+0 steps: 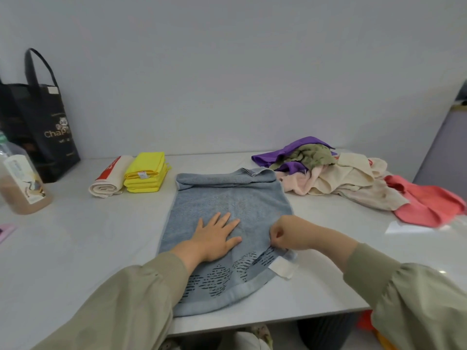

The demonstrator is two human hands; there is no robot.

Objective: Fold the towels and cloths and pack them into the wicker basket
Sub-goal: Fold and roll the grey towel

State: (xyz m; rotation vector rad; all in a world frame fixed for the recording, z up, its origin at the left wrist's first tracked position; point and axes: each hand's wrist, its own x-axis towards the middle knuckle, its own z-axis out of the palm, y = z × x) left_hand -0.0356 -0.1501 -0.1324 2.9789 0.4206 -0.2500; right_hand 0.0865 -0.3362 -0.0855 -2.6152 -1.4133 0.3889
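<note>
A blue towel (228,198) is spread on the white table (75,236) at the centre of the frame. It is pressed by the left hand (217,238) — laid flat, fully opened out — while its right-hand edge is pinched by the curled right hand (290,234).

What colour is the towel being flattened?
Blue towel, dark dashed pattern near its hem; head view shows it.

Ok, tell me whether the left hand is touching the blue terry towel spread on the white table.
Touching. The head view shows the left hand lying flat, fingers spread, palm down on the blue terry towel, no gap visible.
</note>
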